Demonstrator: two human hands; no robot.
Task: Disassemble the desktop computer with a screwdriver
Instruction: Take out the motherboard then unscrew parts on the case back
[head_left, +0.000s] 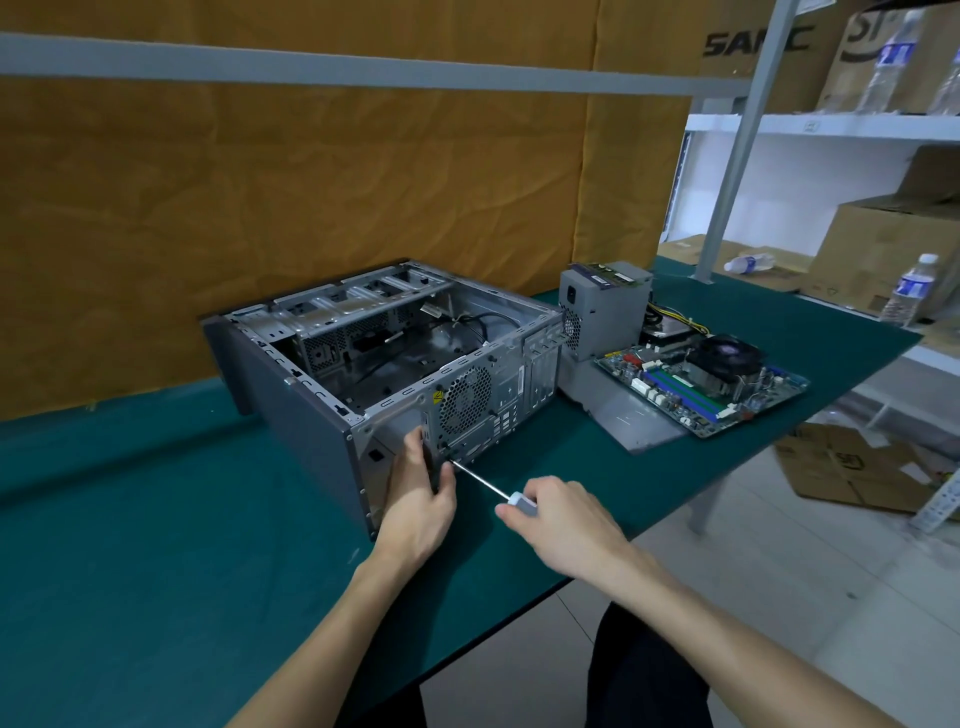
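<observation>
The open case (395, 364) lies on its side on the green counter (156, 545), rear panel toward the person. The right hand (566, 525) has its fingers curled round the screwdriver (488, 486), whose tip meets the panel's lower edge by the fan grille (465, 400). The left hand (421, 499) pinches a dark part against that panel; motherboard (701, 382) and power supply (602, 312) sit to the right.

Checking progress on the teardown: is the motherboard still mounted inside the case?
No, the motherboard lies on the green table to the right of the open case.
</observation>
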